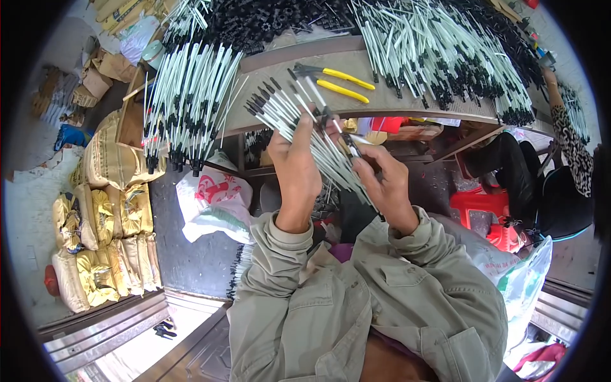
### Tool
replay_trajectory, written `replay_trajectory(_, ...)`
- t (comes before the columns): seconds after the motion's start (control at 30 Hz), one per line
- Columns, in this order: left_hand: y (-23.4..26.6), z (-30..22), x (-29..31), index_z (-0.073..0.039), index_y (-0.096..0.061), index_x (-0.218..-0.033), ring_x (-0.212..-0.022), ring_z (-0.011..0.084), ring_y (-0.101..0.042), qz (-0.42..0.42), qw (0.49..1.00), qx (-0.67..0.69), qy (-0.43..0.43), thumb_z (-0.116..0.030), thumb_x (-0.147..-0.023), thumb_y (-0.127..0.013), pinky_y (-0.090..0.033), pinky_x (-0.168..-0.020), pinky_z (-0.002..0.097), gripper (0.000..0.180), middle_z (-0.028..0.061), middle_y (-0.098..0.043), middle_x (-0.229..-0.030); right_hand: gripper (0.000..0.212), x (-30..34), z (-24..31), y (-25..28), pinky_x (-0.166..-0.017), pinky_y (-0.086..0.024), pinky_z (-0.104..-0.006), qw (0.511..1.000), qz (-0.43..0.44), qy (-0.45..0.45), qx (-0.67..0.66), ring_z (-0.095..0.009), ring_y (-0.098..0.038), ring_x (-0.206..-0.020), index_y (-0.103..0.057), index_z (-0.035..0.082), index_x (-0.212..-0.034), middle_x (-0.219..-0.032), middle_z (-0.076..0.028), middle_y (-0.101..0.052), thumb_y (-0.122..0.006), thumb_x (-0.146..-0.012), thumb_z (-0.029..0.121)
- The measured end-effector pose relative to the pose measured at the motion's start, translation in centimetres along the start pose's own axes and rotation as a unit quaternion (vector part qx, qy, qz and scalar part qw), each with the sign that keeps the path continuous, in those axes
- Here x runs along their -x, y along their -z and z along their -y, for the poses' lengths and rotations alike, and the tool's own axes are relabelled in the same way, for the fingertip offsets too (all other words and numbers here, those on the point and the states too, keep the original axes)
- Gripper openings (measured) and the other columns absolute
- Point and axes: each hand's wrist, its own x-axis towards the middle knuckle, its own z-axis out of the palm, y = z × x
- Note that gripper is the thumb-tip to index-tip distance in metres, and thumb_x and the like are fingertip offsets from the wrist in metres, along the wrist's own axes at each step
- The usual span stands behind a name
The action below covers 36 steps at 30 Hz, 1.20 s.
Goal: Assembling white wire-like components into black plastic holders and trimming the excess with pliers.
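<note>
My left hand (298,162) is closed round a bundle of thin white rods with black tips (324,153), which fans up and to the left over the table's near edge. Just right of it, my right hand (384,178) is closed with thumb and fingers on a black end piece (349,141) at the bundle's right side. Whether that piece belongs to a rod of the bundle or to a separate one I cannot tell. Beyond my hands, pliers with yellow handles (344,75) lie on the table (273,73).
White rods with black ends are heaped at the table's left (191,95) and right (439,51). Black parts (254,25) lie along the back. A red stool (480,207), a white bag (213,197) and yellow sacks (105,213) stand around. Another person's arm (560,108) reaches in at right.
</note>
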Motion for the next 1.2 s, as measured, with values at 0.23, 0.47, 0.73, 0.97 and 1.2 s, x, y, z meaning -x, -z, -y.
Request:
replay_trajectory(0.23, 1.1, -0.6, 0.8, -0.004, -0.055, -0.096, -0.062, 0.0122, -0.054, 0.025, 0.997, -0.068, -0.01, -0.011, -0.086, -0.056, -0.049, -0.057, 0.0278, 0.013, 0.0035, -0.056, -0.074, 0.012, -0.1, -0.9, -0.2, -0.051, -0.04, -0.0192, 0.997, 0.043, -0.032, -0.061, -0.006, -0.05, -0.058, -0.057, -0.002, -0.093, -0.074, -0.003, -0.057, -0.058, -0.081, 0.001)
replay_trajectory(0.47, 2.8, -2.1, 2.6, -0.006, -0.053, -0.108, -0.099, 0.0398, -0.056, 0.201, 0.974, 0.077, 0.068, -0.012, -0.085, -0.056, -0.047, -0.085, 0.0502, 0.024, 0.0243, -0.06, -0.101, 0.025, -4.6, -4.5, 0.1, -0.077, -0.043, -0.0254, 0.944, 0.14, -0.12, -0.273, -0.01, -0.051, -0.087, -0.053, -0.002, -0.104, -0.098, -0.003, -0.056, -0.056, -0.082, 0.009)
replay_trajectory(0.73, 1.2, -2.1, 2.5, 0.006, -0.056, -0.106, -0.09, 0.0306, -0.062, 0.108, 0.986, -0.084, 0.096, -0.005, -0.08, -0.061, -0.05, -0.081, 0.0377, 0.028, 0.0229, -0.062, -0.096, 0.041, -12.9, -11.2, -1.5, -0.079, -0.043, -0.039, 0.888, 0.072, 0.146, 0.429, -0.031, -0.052, -0.096, -0.052, 0.012, -0.111, -0.103, -0.01, -0.054, -0.06, -0.077, 0.033)
replay_trajectory(0.97, 2.8, -1.5, 1.9, 0.003, -0.062, -0.099, -0.081, 0.0161, -0.063, 0.124, 0.978, -0.112, 0.126, -0.004, -0.079, -0.064, -0.049, -0.072, 0.0237, 0.021, 0.0071, -0.065, -0.088, 0.026, -7.8, -1.6, 1.2, -0.095, -0.033, -0.0376, 0.991, 0.061, 0.054, -0.11, -0.026, -0.044, -0.112, -0.066, 0.009, -0.091, -0.119, -0.009, -0.051, -0.07, -0.066, 0.014)
replay_trajectory(1.2, 3.8, 0.2, 1.6, 0.0, -0.066, -0.088, -0.073, 0.0039, -0.054, 0.208, 0.947, -0.234, 0.077, 0.002, -0.077, -0.062, -0.045, -0.065, 0.0193, 0.012, -0.0016, -0.063, -0.081, 0.025, -6.7, -0.2, -0.4, -0.101, -0.024, -0.0434, 0.965, 0.197, 0.119, -0.123, -0.032, -0.032, -0.124, -0.066, 0.005, -0.09, -0.121, -0.012, -0.051, -0.072, -0.068, 0.014)
